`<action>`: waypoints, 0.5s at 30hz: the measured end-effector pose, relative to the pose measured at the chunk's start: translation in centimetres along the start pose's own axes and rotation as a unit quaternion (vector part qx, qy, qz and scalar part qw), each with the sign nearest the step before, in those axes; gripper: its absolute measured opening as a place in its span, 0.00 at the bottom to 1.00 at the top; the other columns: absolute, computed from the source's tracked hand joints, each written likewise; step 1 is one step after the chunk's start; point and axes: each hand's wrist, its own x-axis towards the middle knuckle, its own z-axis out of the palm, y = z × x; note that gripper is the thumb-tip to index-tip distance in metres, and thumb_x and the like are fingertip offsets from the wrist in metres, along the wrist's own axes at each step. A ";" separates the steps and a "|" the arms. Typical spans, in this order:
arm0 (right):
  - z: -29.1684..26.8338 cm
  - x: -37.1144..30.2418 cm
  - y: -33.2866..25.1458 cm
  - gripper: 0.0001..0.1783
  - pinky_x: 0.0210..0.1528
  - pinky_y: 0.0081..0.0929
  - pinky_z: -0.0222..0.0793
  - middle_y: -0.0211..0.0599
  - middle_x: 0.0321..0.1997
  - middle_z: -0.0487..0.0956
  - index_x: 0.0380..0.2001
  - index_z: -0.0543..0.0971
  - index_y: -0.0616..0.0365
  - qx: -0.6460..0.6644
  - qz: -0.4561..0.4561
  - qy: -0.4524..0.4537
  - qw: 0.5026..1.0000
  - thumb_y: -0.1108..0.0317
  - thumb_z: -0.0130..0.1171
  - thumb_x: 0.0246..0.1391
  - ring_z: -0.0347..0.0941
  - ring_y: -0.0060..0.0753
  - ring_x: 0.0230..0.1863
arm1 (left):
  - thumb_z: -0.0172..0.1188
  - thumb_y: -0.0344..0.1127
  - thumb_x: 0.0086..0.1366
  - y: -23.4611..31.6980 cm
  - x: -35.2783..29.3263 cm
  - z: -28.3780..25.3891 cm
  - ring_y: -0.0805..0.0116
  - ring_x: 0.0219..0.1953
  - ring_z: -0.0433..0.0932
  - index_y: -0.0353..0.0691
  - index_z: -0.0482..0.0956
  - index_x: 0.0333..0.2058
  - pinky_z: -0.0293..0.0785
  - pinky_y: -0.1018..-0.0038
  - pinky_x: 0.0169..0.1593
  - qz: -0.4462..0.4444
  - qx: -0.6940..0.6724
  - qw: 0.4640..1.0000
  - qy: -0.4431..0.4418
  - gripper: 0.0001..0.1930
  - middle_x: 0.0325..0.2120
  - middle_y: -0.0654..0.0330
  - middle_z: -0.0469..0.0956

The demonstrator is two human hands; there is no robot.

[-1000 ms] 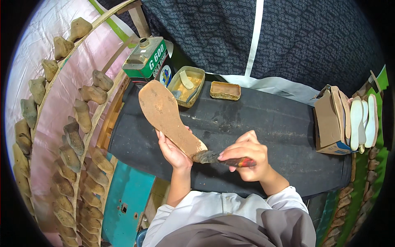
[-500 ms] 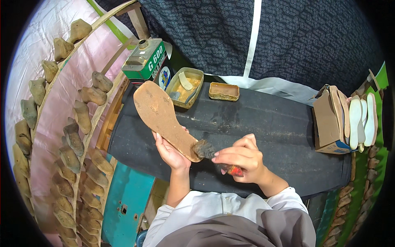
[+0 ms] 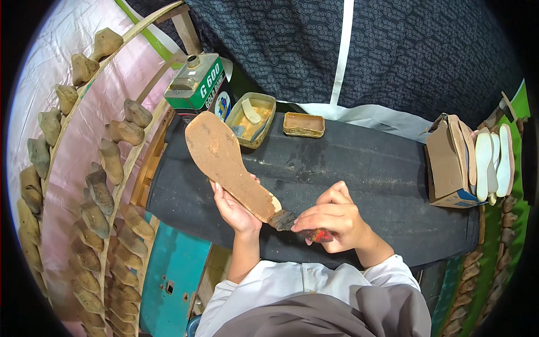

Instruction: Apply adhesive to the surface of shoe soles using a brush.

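A brown shoe sole [image 3: 216, 147] is tilted over the table, its wide end up and to the left. My left hand [image 3: 238, 210] supports it from below near the narrow end, fingers closed around its edge. In my right hand [image 3: 335, 218] is a brush [image 3: 283, 219] with dark, matted bristles and a red-marked handle, pinched between fingers and thumb. The bristles touch the lower right tip of the narrow end. Just above them, a paler patch shows along the sole's edge. My palm hides most of the brush handle.
Beyond the sole stand a green and black can [image 3: 196, 84], a tub [image 3: 254, 119] with scraps and a shallow tan dish [image 3: 304, 124]. A carton [image 3: 447, 163] of insoles sits right on the black table [image 3: 359, 163]. Shoe lasts [image 3: 100, 188] line racks at left.
The brush has moved down slightly around the narrow end of the sole, from its right edge to its tip. Both hands keep their holds.
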 end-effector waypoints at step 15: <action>-0.3 -0.3 0.7 0.18 0.38 0.24 0.53 0.15 0.32 0.80 0.29 0.82 0.44 -0.025 0.013 -0.005 1.000 0.68 0.66 0.26 0.62 0.25 0.29 | 0.37 0.49 0.67 0.7 0.4 -0.8 0.62 0.35 0.73 0.42 0.65 0.50 0.71 0.64 0.39 0.009 -0.038 0.999 -0.015 0.21 0.35 0.56 0.72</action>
